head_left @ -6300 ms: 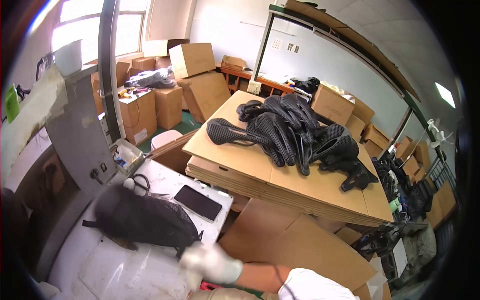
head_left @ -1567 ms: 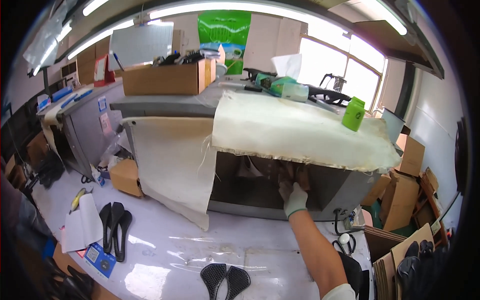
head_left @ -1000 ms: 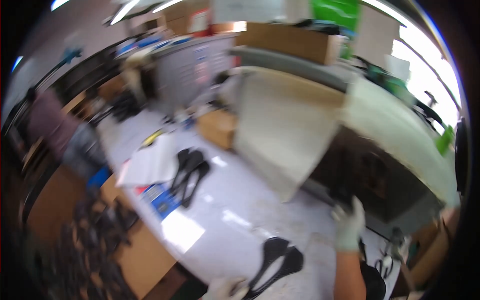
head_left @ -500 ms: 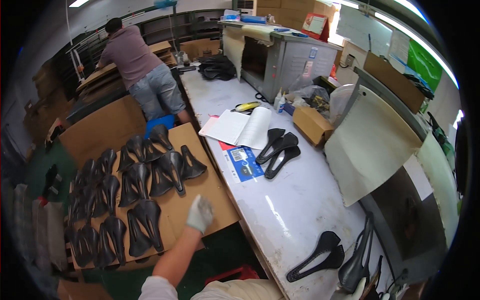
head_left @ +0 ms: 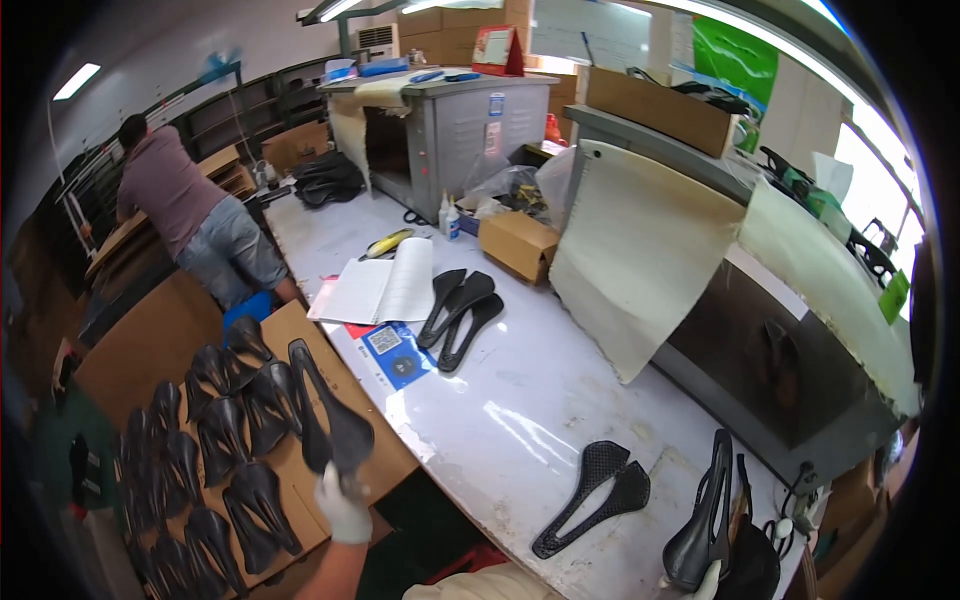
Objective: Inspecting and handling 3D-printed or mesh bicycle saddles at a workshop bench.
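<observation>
My left hand [head_left: 345,508], in a white glove, is closed on the wide end of a black bicycle saddle [head_left: 338,430], tilted above a cardboard sheet [head_left: 385,452]. Beside it on the cardboard lie several more black saddles [head_left: 225,430] in rows. At the bottom right, my right hand [head_left: 709,582] shows only gloved fingertips around the wide end of another black saddle [head_left: 700,530]; the rest of that hand is hidden. A textured black saddle piece with a long slot [head_left: 590,495] lies on the white table, left of the right hand.
The white table [head_left: 480,400] carries several black saddle pieces [head_left: 462,310], an open notebook [head_left: 375,290], a blue card [head_left: 395,355] and a small cardboard box [head_left: 518,245]. A grey metal cabinet with a cloth flap [head_left: 640,250] stands right. Another person [head_left: 190,205] works far left.
My left hand, empty over the cardboard before, now holds a saddle. The view has turned right. My right hand still holds its saddle, which now stands more upright.
</observation>
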The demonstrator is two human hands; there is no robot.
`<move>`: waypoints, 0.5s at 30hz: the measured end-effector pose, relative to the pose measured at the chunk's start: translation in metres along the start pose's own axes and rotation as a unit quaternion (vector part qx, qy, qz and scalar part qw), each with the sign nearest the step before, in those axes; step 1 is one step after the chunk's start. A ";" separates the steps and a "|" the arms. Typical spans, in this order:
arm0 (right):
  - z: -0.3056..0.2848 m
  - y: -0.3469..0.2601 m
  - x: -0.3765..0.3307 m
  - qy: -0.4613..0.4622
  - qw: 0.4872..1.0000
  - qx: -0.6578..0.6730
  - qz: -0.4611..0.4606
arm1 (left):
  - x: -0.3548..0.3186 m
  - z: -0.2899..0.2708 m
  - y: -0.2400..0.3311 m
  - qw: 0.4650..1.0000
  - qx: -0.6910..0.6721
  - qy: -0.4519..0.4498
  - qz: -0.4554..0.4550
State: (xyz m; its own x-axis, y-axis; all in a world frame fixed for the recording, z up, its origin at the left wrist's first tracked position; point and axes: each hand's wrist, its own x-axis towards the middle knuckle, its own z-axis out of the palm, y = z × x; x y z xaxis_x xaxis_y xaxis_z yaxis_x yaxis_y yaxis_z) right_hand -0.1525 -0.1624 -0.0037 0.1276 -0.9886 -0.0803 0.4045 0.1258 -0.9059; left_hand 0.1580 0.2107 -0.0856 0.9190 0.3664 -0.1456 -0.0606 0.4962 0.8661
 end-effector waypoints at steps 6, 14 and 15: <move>-0.046 0.023 0.006 0.002 0.984 -0.175 -0.032 | -0.098 0.074 0.019 0.993 0.080 -0.067 0.057; -0.041 -0.001 -0.017 0.002 0.995 0.061 0.075 | -0.155 0.286 -0.054 0.793 0.068 -0.533 -0.286; -0.059 0.007 -0.020 -0.002 0.995 -0.088 -0.050 | -0.178 0.322 -0.057 0.774 0.035 -0.545 -0.320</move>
State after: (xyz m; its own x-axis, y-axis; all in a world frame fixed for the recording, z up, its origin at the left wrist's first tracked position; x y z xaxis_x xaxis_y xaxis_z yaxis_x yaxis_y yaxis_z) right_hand -0.2060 -0.1463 -0.0331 0.0982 -0.9951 0.0144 0.2508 0.0108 -0.9680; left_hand 0.1236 -0.1364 0.0450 0.5378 -0.8373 -0.0985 0.5290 0.2441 0.8127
